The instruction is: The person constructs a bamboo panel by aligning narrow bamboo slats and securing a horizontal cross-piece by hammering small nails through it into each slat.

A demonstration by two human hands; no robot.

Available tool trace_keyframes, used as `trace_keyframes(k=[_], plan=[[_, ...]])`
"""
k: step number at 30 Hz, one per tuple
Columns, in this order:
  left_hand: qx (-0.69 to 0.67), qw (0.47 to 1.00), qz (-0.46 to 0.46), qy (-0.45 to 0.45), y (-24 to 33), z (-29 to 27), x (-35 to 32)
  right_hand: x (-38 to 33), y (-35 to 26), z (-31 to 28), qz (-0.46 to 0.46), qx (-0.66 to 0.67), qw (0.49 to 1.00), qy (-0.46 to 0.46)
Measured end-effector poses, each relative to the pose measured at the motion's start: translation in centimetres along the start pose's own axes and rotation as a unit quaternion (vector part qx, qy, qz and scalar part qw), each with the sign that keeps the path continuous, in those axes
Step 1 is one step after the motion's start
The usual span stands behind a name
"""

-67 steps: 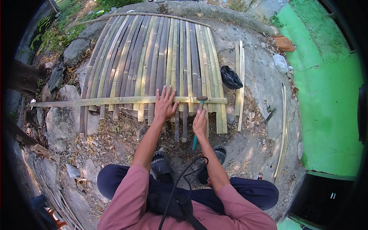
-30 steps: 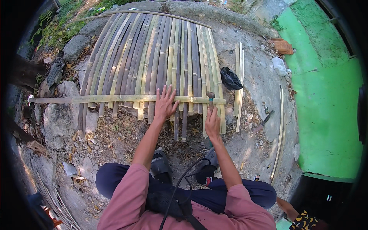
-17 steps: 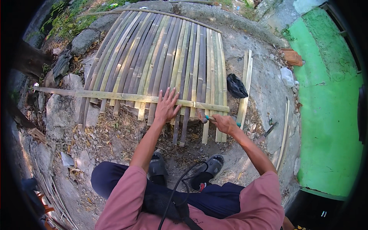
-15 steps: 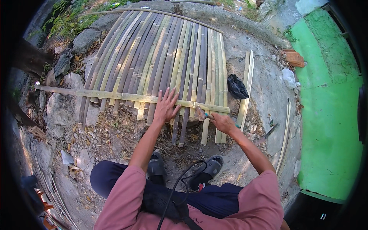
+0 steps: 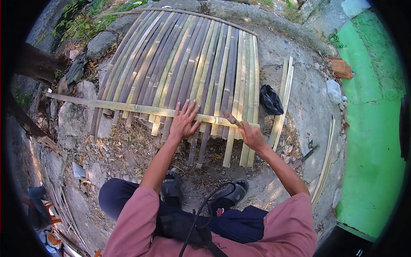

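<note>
Many long bamboo slats (image 5: 182, 60) lie side by side on the ground, pointing away from me. Across their near ends runs a pale bamboo crosspiece (image 5: 141, 109), reaching past them on the left. My left hand (image 5: 185, 121) rests on this crosspiece with its fingers spread, holding nothing. Gripped in my right hand (image 5: 253, 137) is a hammer (image 5: 230, 118), its head over the crosspiece near the right end. My fingers hide part of the handle. No nail can be made out under it.
A thin crosspiece (image 5: 205, 17) spans the slats' far ends. Right of the slats lie a black plastic bag (image 5: 270, 100), loose bamboo strips (image 5: 283, 100) and a dark blade-like tool (image 5: 308, 155). A green wall (image 5: 364, 141) stands at the right, rocks (image 5: 102, 45) at the left.
The hammer's angle has changed, and its head appears raised off the crosspiece. My left hand stays on the same spot. The whole view has shifted slightly.
</note>
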State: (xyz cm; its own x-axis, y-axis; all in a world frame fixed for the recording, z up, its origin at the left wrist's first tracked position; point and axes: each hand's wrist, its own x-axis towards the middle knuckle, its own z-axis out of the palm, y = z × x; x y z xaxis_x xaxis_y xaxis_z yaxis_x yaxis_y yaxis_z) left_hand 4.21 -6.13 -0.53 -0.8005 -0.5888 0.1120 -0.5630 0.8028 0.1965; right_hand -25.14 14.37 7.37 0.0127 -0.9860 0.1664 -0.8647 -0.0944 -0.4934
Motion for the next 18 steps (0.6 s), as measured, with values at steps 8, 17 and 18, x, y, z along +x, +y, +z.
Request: trace_keyframes(k=[8, 17, 18], plan=[[-0.008, 1.0, 0.004, 0.009, 0.1, 0.2, 0.3, -1.2, 2.9, 1.1, -0.011, -0.123, 0.985, -0.119], [-0.006, 1.0, 0.005, 0.008, 0.2, -0.1, 0.3, -0.4, 0.0, -0.7, -0.122, -0.058, 0.987, -0.087], [-0.009, 1.0, 0.005, 0.008, 0.2, -0.1, 0.2, 0.0, -0.3, -0.6, -0.088, -0.046, 0.992, -0.078]])
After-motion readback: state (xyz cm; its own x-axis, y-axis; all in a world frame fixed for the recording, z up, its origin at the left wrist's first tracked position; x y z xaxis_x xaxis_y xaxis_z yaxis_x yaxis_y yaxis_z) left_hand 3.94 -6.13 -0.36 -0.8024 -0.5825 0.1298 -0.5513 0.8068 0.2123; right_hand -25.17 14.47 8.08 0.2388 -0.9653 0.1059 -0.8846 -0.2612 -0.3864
